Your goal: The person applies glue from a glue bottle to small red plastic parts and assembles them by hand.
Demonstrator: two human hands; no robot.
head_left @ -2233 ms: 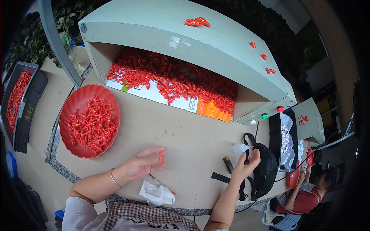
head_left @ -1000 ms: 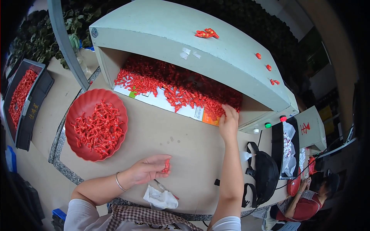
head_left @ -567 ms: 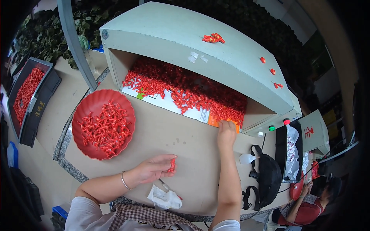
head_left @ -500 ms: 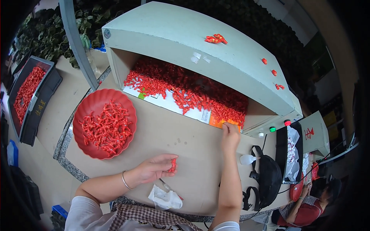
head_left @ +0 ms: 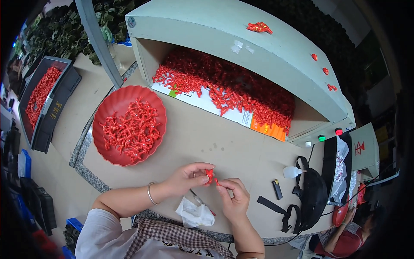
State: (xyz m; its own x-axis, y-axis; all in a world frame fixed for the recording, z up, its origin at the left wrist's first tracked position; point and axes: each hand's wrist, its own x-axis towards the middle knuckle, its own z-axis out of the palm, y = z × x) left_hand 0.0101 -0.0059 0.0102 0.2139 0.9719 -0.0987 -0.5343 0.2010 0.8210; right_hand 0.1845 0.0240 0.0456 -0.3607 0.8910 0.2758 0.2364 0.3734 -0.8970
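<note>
My left hand (head_left: 188, 177) and my right hand (head_left: 233, 198) meet over the near edge of the tan table (head_left: 207, 142). Both pinch a small red plastic part (head_left: 210, 175) between the fingertips. A silver bangle sits on my left wrist. A red scalloped plate (head_left: 113, 113) with several red parts lies to the left. Behind it, a pale green hood (head_left: 241, 47) covers a heap of red parts (head_left: 233, 88).
A crumpled white tissue (head_left: 194, 213) and a thin tool (head_left: 199, 201) lie under my hands. A black bag (head_left: 312, 198), a lighter (head_left: 277, 189) and a white dropper bottle (head_left: 293, 172) sit right. Black trays of red parts (head_left: 41, 95) stand far left. Another person (head_left: 349, 239) sits lower right.
My right hand came back from the heap under the hood to my left hand, and both now hold the red part. The view has shifted a little.
</note>
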